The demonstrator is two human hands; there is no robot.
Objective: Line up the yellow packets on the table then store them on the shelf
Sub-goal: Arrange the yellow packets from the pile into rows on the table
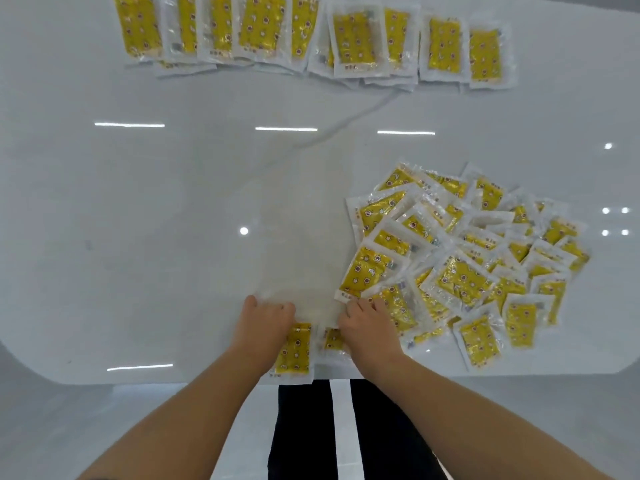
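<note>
Several yellow packets in clear wrappers lie in an overlapping row (311,32) along the far side of the white table (121,220). A loose heap of the same packets (467,265) covers the right side. A translucent white bag (301,237) lies flat in the middle. My left hand (266,317) and my right hand (367,327) both grip the bag's near edge with curled fingers. Two more packets (294,348) lie at the table's front edge, partly hidden under my hands and the bag.
A thin white string (349,119) runs from the bag toward the far row. The table's front edge (173,379) curves just below my hands. My dark trousers with a white stripe (332,427) show under the table edge.
</note>
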